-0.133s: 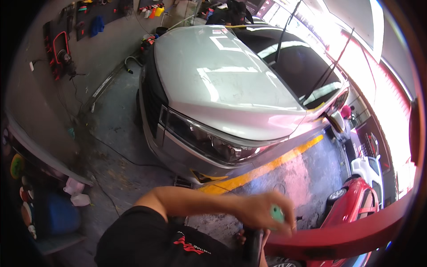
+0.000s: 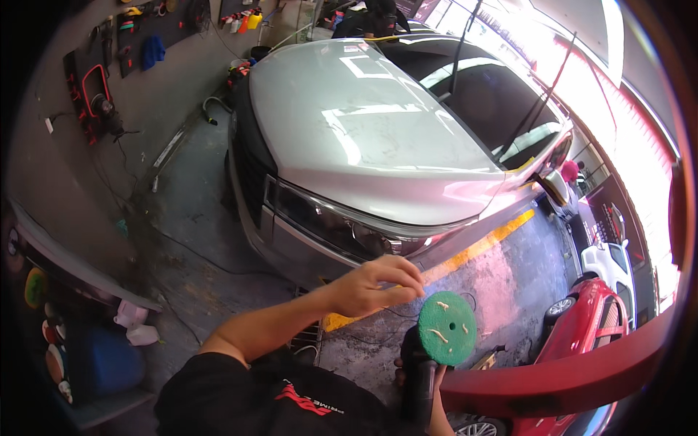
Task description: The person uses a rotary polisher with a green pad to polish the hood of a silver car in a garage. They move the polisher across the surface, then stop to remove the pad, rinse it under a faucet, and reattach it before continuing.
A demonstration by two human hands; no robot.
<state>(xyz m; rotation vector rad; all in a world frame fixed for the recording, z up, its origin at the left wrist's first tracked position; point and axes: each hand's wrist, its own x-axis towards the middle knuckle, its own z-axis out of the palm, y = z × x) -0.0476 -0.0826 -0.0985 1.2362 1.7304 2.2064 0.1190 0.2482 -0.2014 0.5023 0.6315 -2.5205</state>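
A black hand-held polisher (image 2: pixel 417 389) stands upright close to my body, its round green foam pad (image 2: pixel 458 345) facing me. Several cream-coloured dabs of paste lie on the pad around its centre hole. My right hand (image 2: pixel 439 376) is wrapped round the polisher below the pad, mostly hidden behind the black body. Just up and left of the pad, my left hand (image 2: pixel 374 285) hovers with fingers loosely bent and apart, holding nothing that I can see. Beyond my hands is the silver car (image 2: pixel 363 145), with its headlight (image 2: pixel 334 221) nearest me.
A red curved beam (image 2: pixel 538 389) crosses at the lower right, before a red car (image 2: pixel 582 320). Tools hang on the left wall (image 2: pixel 94 102). A blue bin (image 2: pixel 109 352) and pale containers (image 2: pixel 138 323) stand lower left. A cable (image 2: pixel 203 263) runs along the floor. Another person (image 2: pixel 378 18) is behind the car.
My left hand has moved up and left, away from the green pad. The pad, mostly covered before, now shows in full with dabs of paste on it.
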